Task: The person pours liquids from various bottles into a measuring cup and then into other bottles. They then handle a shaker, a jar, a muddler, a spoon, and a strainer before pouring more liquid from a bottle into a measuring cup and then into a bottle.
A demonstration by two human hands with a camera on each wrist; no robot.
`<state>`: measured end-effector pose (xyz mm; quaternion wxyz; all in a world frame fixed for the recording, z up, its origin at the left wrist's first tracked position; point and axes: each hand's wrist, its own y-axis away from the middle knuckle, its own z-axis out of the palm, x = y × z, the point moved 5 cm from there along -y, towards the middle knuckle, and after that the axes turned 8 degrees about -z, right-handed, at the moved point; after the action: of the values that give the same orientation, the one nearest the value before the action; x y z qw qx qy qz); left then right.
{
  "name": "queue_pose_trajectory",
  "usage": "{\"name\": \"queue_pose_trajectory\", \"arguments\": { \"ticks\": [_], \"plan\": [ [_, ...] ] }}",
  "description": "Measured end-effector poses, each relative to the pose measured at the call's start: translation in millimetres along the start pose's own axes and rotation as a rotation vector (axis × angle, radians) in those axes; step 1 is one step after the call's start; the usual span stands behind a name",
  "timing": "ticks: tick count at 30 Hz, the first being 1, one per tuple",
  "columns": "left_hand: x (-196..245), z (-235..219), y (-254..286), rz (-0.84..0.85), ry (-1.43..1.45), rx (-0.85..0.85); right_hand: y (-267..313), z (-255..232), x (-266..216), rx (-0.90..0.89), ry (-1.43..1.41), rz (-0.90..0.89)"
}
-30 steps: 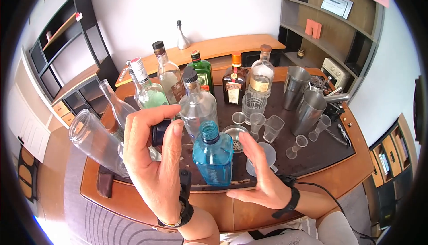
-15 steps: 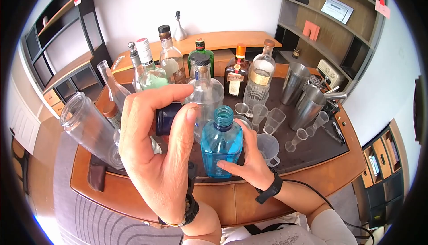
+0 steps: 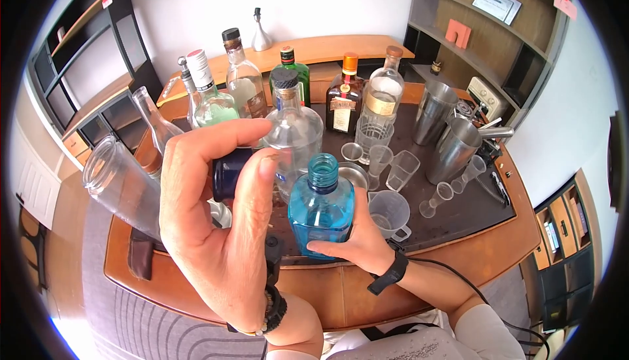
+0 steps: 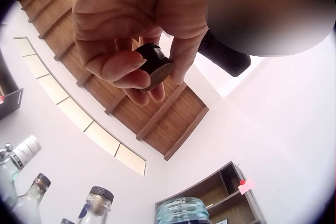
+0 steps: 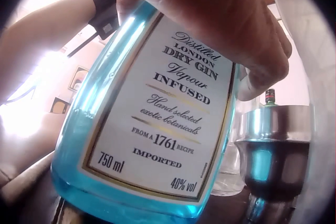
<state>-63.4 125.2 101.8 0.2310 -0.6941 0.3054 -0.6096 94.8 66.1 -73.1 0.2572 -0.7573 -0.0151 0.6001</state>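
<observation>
A blue glass gin bottle (image 3: 321, 212) stands uncapped near the table's front edge, its threaded mouth bare. My right hand (image 3: 368, 239) grips it from the right side, with the thumb across the front. In the right wrist view, its white label (image 5: 163, 103) reads London dry gin. To the left, my left hand (image 3: 213, 235) is raised and holds a dark blue bottle cap (image 3: 229, 175) between curled fingers and thumb. The left wrist view shows the cap's (image 4: 155, 66) flat end. Just behind the gin bottle is a clear bottle (image 3: 298, 137) with a dark stopper.
Several liquor bottles, including a Cointreau bottle (image 3: 343, 104), line the back. A large glass jar (image 3: 121, 183) stands at left. To the right are a plastic measuring cup (image 3: 389, 212), small glasses (image 3: 403, 170) and steel shaker tins (image 3: 452, 150). A cable (image 3: 458, 275) runs from my right wrist.
My right hand has moved in from beside the gin bottle and now grips it. The left hand keeps the cap raised throughout. The head view has shifted slightly.
</observation>
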Motion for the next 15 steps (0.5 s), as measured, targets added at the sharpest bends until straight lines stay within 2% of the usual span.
{"name": "queue_pose_trajectory", "arguments": {
  "ticks": [1, 4, 8, 9, 12, 15],
  "plan": [
    [0.0, 0.9, -0.1, 0.005, -0.009, -0.003, 0.3, -1.3, 0.5, -0.016, 0.048, 0.003],
    [-0.3, 4.7, -0.5, -0.079, 0.113, 0.032, 3.3, 5.4, -2.9, 0.031, -0.186, 0.016],
    [3.0, 3.8, 1.2, -0.113, 0.112, 0.031, 8.6, 1.6, -14.8, 0.014, -0.09, -0.037],
    [4.7, 5.6, 0.1, -0.109, 0.08, 0.018, 9.2, -1.6, -13.7, 0.035, -0.137, 0.002],
    [-3.8, -5.5, 0.5, -0.11, 0.066, 0.044, 23.4, 1.4, -26.5, -0.05, -0.192, 0.047],
    [-12.0, -8.7, -1.1, -0.026, 0.025, 0.097, 34.8, -7.0, -39.3, -0.087, -0.218, 0.051]
  ]
}}
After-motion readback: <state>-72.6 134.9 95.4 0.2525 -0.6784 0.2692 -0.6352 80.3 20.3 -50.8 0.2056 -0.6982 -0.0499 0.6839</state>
